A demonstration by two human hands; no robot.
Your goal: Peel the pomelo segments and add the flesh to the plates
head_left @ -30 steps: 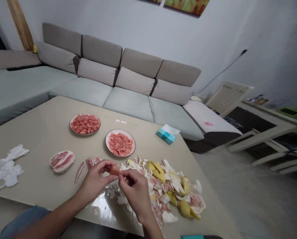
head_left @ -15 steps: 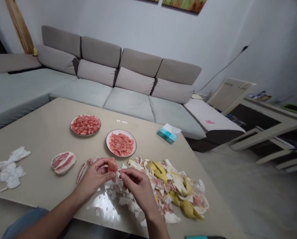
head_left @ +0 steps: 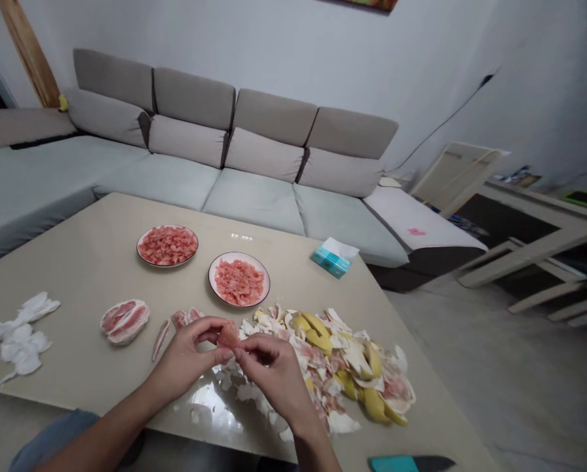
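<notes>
My left hand [head_left: 188, 357] pinches a small pink piece of pomelo flesh [head_left: 227, 335] above the table's near edge. My right hand [head_left: 274, 373] meets it from the right, fingers curled, its fingertips pinching at the same piece. Just beyond the hands lie loose pomelo segments [head_left: 183, 319] and a larger peeled chunk [head_left: 124, 320]. A heap of yellow and white peel [head_left: 340, 367] spreads to the right of my right hand.
Two plates of pink flesh pieces [head_left: 167, 245] [head_left: 239, 281] stand further back on the beige table [head_left: 87, 262]. Crumpled tissues [head_left: 22, 335] lie at the left, a teal tissue pack [head_left: 333, 257] at the far right, a teal-handled knife [head_left: 411, 463] at the near edge. A grey sofa [head_left: 200, 164] stands behind.
Both hands stayed together on the pomelo piece, shifting it slightly. The view tilted a little, bringing the knife at the near edge into sight.
</notes>
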